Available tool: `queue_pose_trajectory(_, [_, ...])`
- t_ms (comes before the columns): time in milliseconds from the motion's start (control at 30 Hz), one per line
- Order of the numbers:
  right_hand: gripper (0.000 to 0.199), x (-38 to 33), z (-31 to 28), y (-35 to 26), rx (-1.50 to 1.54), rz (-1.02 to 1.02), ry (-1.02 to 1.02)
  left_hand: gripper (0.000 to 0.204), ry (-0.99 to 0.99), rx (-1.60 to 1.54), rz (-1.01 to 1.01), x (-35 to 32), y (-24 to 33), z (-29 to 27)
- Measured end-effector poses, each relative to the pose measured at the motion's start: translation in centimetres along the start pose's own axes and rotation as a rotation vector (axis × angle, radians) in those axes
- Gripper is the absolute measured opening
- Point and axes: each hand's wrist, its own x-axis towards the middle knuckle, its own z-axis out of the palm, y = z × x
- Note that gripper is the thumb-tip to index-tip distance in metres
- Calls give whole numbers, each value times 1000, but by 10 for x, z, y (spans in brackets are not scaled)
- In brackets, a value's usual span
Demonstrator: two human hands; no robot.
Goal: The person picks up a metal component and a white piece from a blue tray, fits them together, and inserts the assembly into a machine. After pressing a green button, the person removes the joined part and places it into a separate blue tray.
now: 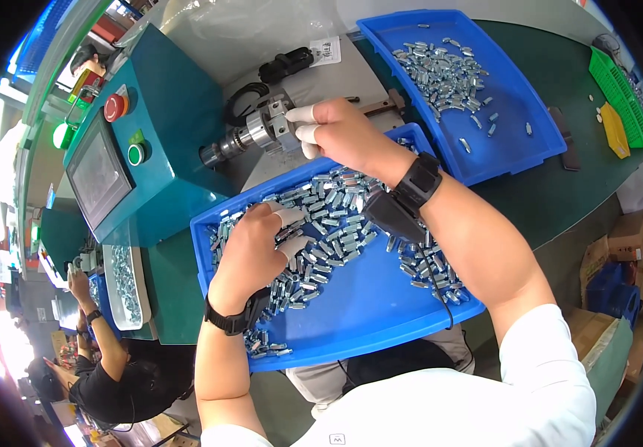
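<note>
My left hand (256,242) reaches into the near blue tray (366,298), among many small shiny metal fittings (336,197). Its fingers are curled, with white covers on the thumb and a finger. Whether a fitting is pinched between them is hidden by the pile. At the machine's round metal spindle fixture (269,127), my right hand (340,134) closes its covered fingers against the block at the fixture's end. Any small part in that grip is out of sight. Black bands circle both wrists, and a dark device (393,216) hangs below the right one.
A teal machine housing (165,134) with a screen, a red button and a green button stands at left. Beyond the right arm sits a second blue tray (500,97) of fittings. A green basket (619,97) is far right. At lower left a co-worker's arm (102,335) reaches near a white tray (128,290).
</note>
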Motion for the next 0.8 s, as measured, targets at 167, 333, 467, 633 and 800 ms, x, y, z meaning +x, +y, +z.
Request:
queue_pose_trajectory(167, [44,-1,4,-2,-24,33,34,29,-129,72,70,-4,-11,8])
queue_pose_trajectory(333, [48,-1,1,-3,35,61,0,30,-75,132,97,-3,-6,16])
queue_pose_trajectory(467, [50,2,0,6,59,57,5,29,-76,99,98,1,-10,21])
queue_pose_trajectory(633, [45,3,2,2,37,48,31,30,-91,94,75,-1,-14,21])
queue_pose_trajectory(800, [36,-1,2,-12,-135,-17,108,31,129,31,156,2,-6,16])
